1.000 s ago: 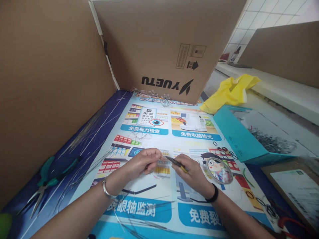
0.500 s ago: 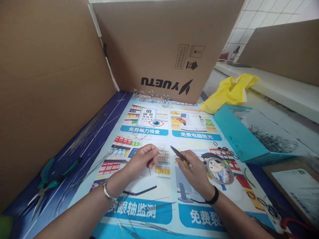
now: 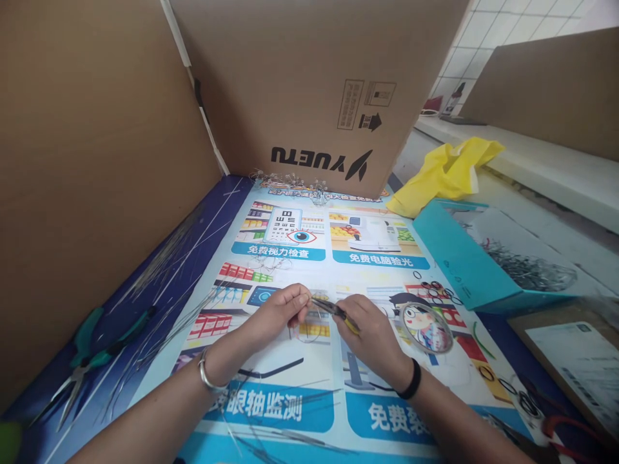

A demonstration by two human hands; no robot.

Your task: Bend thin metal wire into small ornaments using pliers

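Observation:
My left hand is closed, pinching a thin looped wire between thumb and fingertips. My right hand is wrapped round a pair of needle-nose pliers with yellow handles. The dark jaws point left and meet the wire right at the left fingertips. Whether the jaws are closed on it I cannot tell. Loose straight wires lie on the printed sheet below my hands. Beyond them rests a faint tangle of bent wire.
Teal-handled pliers and long wires lie at left. A roll of clear tape, black rings, a blue box of metal pieces and a yellow cloth are at right. Cardboard walls stand behind and left.
My right hand has brought the pliers left, so their tips now reach the wire at my left fingertips. My left hand has barely moved. The view has shifted slightly.

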